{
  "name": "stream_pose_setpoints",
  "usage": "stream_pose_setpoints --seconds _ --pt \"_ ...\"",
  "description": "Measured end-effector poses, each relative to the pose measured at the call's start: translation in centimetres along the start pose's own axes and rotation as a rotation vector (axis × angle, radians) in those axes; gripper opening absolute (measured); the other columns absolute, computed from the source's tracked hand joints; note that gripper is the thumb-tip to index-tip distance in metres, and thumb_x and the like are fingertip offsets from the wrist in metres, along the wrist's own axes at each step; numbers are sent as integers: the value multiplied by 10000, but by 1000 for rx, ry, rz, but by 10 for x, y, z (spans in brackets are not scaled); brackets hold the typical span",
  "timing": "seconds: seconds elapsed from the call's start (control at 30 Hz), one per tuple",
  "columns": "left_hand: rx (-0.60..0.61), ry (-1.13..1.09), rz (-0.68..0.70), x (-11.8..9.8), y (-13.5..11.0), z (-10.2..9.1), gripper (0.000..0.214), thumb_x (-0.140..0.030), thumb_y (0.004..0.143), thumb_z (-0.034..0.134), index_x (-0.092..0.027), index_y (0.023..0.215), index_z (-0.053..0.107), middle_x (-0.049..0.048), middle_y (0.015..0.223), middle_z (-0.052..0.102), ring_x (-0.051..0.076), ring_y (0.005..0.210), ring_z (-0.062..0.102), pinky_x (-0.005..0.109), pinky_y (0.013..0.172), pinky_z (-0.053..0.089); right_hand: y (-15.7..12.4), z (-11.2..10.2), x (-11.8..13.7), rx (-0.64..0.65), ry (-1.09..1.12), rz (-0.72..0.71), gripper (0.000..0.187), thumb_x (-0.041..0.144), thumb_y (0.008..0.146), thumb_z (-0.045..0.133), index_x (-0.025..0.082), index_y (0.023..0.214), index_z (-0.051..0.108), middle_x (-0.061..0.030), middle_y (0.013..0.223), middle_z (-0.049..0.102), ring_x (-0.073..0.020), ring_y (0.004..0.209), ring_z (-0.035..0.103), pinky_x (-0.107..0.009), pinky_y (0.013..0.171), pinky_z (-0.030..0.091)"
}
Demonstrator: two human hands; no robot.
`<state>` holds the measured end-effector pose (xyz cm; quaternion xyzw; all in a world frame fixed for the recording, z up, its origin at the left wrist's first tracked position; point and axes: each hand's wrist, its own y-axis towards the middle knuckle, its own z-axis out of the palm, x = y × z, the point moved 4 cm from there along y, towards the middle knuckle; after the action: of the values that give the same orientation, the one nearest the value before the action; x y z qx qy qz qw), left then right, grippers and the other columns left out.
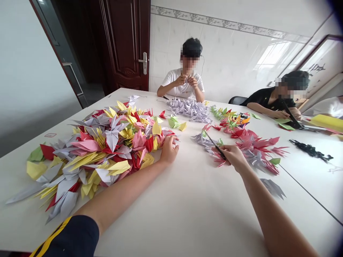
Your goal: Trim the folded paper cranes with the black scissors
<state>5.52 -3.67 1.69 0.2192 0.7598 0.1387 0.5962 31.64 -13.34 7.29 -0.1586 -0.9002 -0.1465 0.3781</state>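
Note:
My left hand (169,149) is at the right edge of a big heap of folded paper cranes (112,139) in white, yellow, red and pink. Its fingers are curled in; whether paper is between them is hidden. On the right, my right hand (235,157) is closed around a slim black tool (219,151) with a thin pointed end, tilted up and left. That tip is over a small group of pale cranes (202,140). Just beyond my right hand lie many pink and red cranes (249,139). A loose grey-white crane (272,187) is beside my right forearm.
Across the table (182,214), a person in white (182,84) has both hands raised, behind pale cranes (190,110). To the right, a person in black (268,100) handles green paper. Black cord (311,150) and yellow sheets (328,121) lie at the right.

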Motion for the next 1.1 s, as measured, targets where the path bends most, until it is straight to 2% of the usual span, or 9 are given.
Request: stream_pose_setpoints --seconds 0.1,0.23,0.33,0.43,0.63,0.8,0.93,1.1 --pt "11 -5 -7 0 -1 1 238 -48 769 553 -181 959 604 75 1061 559 166 851 605 265 640 517 1 4 -2 97 -47 124 547 700 605 750 187 547 567 -2 424 504 -117 370 414 -266 390 315" --pt "10 15 -13 2 -1 2 243 -31 755 552 -181 937 608 65 1034 550 169 860 607 272 651 527 6 -6 4 114 -188 75 582 754 598 713 189 552 578 -7 425 507 -126 383 430 -275 413 335" --pt "19 30 -8 3 -2 3 242 -31 761 555 -185 939 608 60 1041 552 168 871 606 293 702 539 12 -18 9 242 -357 51 611 791 591 687 201 526 547 2 415 480 -121 384 411 -271 415 298" --pt "39 35 -17 5 -2 4 250 -28 763 560 -182 954 609 64 1054 546 170 887 603 309 746 540 23 -25 11 330 -498 97 622 800 601 681 207 505 522 2 424 468 -129 420 430 -279 457 321" --pt "58 10 -43 5 -2 4 238 -20 771 536 -177 932 614 72 1066 531 164 883 597 308 761 539 50 -17 13 452 -621 114 637 781 665 669 184 480 547 -79 548 596 -155 497 488 -316 537 373" --pt "74 14 -48 4 -2 3 225 -30 770 539 -172 925 618 71 1072 525 157 876 592 338 823 546 62 -7 10 453 -576 150 632 756 697 666 187 466 515 -70 513 563 -136 456 451 -308 505 357" --pt "90 13 -49 4 -2 3 215 -33 772 543 -169 921 619 72 1080 526 152 856 595 356 835 547 63 2 13 391 -526 194 610 726 691 691 195 461 495 -38 473 520 -110 411 407 -278 453 332" --pt "87 -3 -50 3 -3 3 218 -14 773 541 -167 908 618 73 1082 531 153 864 599 361 849 545 64 10 24 365 -592 129 641 752 709 646 196 431 490 -33 428 496 -117 401 420 -281 442 367"
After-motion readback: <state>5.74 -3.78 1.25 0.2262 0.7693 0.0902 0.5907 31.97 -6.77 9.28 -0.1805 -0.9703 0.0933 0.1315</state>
